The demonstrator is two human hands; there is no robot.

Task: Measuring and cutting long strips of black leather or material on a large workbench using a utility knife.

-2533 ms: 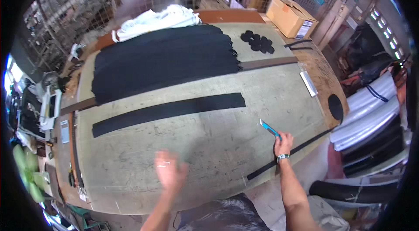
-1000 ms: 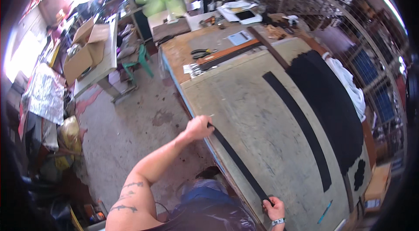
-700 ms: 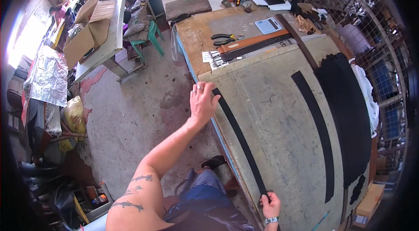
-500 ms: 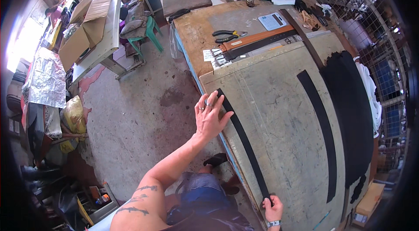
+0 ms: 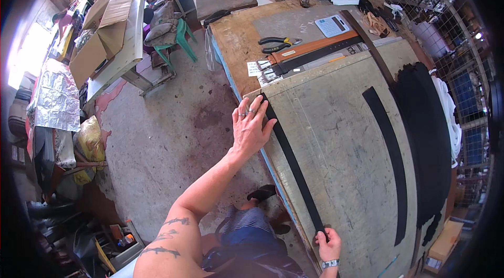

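Note:
A long black strap (image 5: 295, 165) lies along the left edge of the worktable board (image 5: 336, 136). At its far end my left hand (image 5: 251, 124) rests flat on the strap, fingers stretched out and thumb apart. My right hand (image 5: 329, 246) pinches the near end between thumb and fingers. A second black strap (image 5: 391, 167) lies apart to the right on the same board. Beyond it, along the right side, a wide black sheet (image 5: 422, 141) with ragged ends is spread out.
Past the board lie pliers (image 5: 279, 44), a brown belt (image 5: 310, 47), a black belt (image 5: 320, 55) and a light-blue calculator (image 5: 333, 26). A dark flat bar (image 5: 370, 47) crosses the far right. A wire-mesh wall (image 5: 457, 57) borders the right side; concrete floor (image 5: 168, 141) spreads left.
The strap along the left edge has slid slightly away from me, its far end now by the board's far edge. My left hand has moved with it, and my right hand still grips the near end.

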